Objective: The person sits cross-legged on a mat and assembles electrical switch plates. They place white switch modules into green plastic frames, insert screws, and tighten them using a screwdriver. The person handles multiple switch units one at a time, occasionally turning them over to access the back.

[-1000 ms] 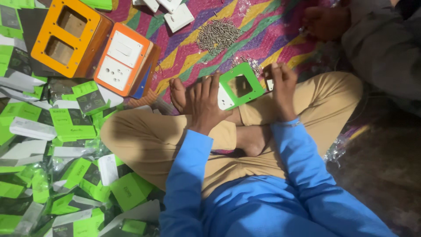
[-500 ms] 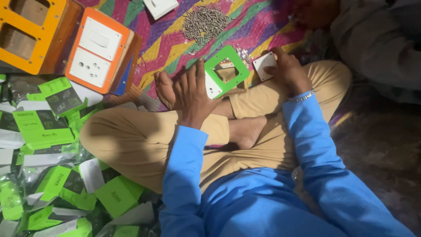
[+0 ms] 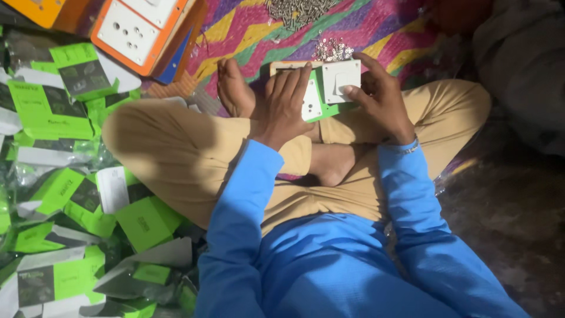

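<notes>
Striped colourful mat [image 3: 382, 29] over dim bare floor [image 3: 506, 224].

Switch module [image 3: 340, 80] on frame [image 3: 315, 94] in lap, screws [image 3: 297, 10] beyond, packets [image 3: 65, 176] left
</notes>
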Motion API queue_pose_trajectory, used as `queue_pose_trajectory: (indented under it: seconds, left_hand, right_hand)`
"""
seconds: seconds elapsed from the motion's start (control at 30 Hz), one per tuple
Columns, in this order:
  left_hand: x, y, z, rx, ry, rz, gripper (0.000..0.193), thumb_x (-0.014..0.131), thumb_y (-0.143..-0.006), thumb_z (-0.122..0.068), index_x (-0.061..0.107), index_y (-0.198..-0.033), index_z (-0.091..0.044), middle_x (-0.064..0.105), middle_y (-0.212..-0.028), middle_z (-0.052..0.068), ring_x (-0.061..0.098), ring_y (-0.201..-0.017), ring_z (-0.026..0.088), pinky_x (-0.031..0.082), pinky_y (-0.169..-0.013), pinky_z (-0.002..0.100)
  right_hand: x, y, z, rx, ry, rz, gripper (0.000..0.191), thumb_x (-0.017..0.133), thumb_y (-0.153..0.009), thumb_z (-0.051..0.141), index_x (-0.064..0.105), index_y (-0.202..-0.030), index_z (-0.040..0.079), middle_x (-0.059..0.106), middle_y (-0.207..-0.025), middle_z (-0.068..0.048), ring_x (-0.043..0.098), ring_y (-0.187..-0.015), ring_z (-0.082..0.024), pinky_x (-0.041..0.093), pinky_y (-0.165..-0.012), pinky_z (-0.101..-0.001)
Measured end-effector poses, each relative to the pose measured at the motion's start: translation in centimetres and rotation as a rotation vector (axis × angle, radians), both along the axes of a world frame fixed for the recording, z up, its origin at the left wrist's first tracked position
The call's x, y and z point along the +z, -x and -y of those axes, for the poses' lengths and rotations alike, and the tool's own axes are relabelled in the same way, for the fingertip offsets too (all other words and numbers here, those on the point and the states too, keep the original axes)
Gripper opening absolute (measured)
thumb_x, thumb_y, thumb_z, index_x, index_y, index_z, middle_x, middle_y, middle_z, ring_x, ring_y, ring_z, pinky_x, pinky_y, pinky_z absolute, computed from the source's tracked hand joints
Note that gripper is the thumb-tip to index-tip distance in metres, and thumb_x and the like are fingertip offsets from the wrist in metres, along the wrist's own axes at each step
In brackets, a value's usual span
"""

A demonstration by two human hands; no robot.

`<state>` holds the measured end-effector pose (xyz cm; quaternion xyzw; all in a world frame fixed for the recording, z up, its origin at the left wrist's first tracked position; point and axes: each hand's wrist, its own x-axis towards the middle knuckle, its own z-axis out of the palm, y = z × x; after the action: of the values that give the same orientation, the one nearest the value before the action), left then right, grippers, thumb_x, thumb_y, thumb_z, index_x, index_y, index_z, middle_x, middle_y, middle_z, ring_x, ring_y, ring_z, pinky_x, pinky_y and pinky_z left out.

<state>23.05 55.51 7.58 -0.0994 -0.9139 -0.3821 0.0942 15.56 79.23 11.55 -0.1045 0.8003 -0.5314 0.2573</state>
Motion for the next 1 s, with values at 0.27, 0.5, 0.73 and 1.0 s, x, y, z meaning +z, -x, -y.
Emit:
queue_pose_trajectory:
  seconds: [0.27,0.5,0.73,1.0]
  left_hand:
    - [-0.2,0.0,-0.1,-0.016,-0.011,-0.132,0.107,0.087,-0.070,-0.027,0.032,-0.156,0.002,0.057,-0.134,0.020,0.053,-0.127,0.037,0.037,-0.110,0.051]
    - [0.1,-0.1,0.0,-0.076,-0.001,-0.158,0.089,0.086,-0.081,-0.028,0.041,-0.154,-0.001,0.055,-0.144,0.018,0.053,-0.130,0.035,0.038,-0.111,0.051]
    - [1.1,-0.8,0.1,-0.154,0.090,-0.137,0.090,0.090,-0.075,-0.030,0.049,-0.155,-0.018,0.049,-0.148,0.014,0.050,-0.128,0.035,0.036,-0.107,0.054]
    - [2.1,-1.4,-0.6,-0.095,0.169,0.031,0.098,0.090,-0.067,-0.032,0.047,-0.155,-0.021,0.048,-0.142,0.018,0.047,-0.122,0.039,0.034,-0.102,0.059]
  right_hand:
    - [0.8,0.0,-0.4,0.034,-0.320,-0.397,0.069,0.088,-0.091,0.016,0.058,-0.152,0.009,0.066,-0.104,-0.011,0.057,-0.075,-0.016,0.049,-0.066,-0.0285]
    - [-1.7,0.2,-1.3,-0.071,0.163,-0.129,0.045,0.069,-0.110,0.010,0.056,-0.152,-0.002,0.063,-0.130,-0.006,0.061,-0.114,-0.012,0.054,-0.097,-0.0267]
    - [-2.1,0.2,-0.8,-0.121,0.087,0.037,0.040,0.071,-0.103,0.007,0.062,-0.140,-0.002,0.072,-0.107,-0.005,0.065,-0.096,-0.010,0.054,-0.083,-0.0251]
    - [0.1,-0.9,0.5,-0.004,0.037,-0.139,0.042,0.071,-0.101,0.011,0.060,-0.141,0.000,0.069,-0.108,-0.004,0.063,-0.093,-0.008,0.053,-0.074,-0.0250]
